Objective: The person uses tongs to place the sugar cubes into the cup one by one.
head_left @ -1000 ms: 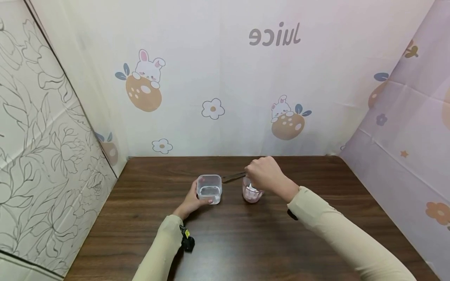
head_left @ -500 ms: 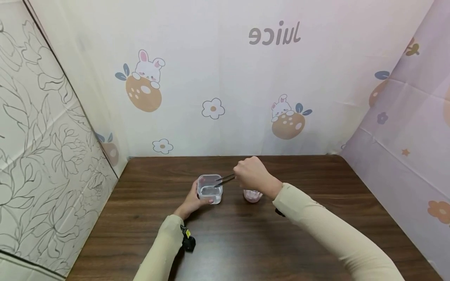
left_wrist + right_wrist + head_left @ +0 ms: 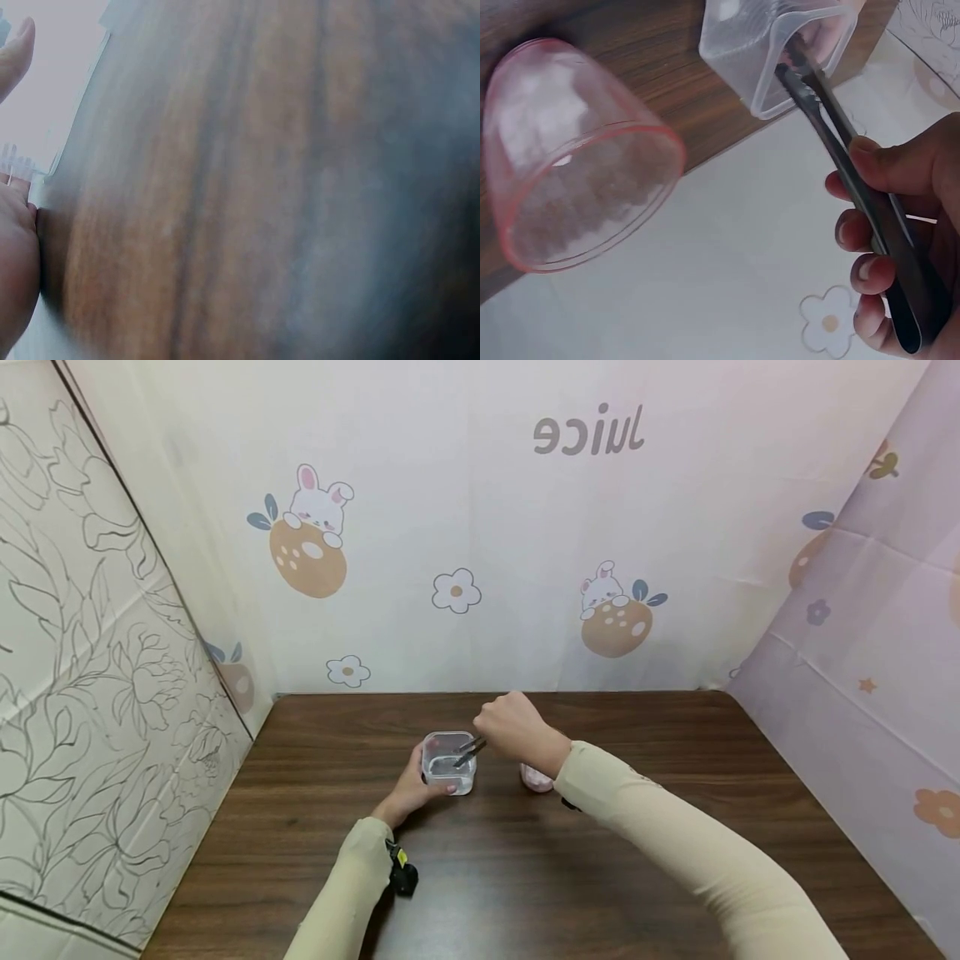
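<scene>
My left hand (image 3: pixel 411 791) grips a clear square plastic container (image 3: pixel 450 787) from its left side, the thumb across the front. Dark metal tongs (image 3: pixel 847 154) are in my right hand (image 3: pixel 517 727), its fingers curled round both arms. Their tips reach through the container's mouth and stand slightly apart; whether anything is between them I cannot tell. Just right of the container a pink see-through cup (image 3: pixel 577 157) stands with whitish contents, partly hidden by my right hand in the head view. In the left wrist view only part of my left hand (image 3: pixel 15 247) shows at the edge.
The dark wooden table (image 3: pixel 480 877) bears all of this. A printed cloth (image 3: pixel 465 527) hangs behind its back edge, with other patterned panels on the left and right sides. Black wrist cameras (image 3: pixel 402 877) sit under the sleeves.
From above the pink cup my right hand has moved left, taking the tongs' tips into the container. Those tips have spread apart from being close together. My left hand and the container stay put.
</scene>
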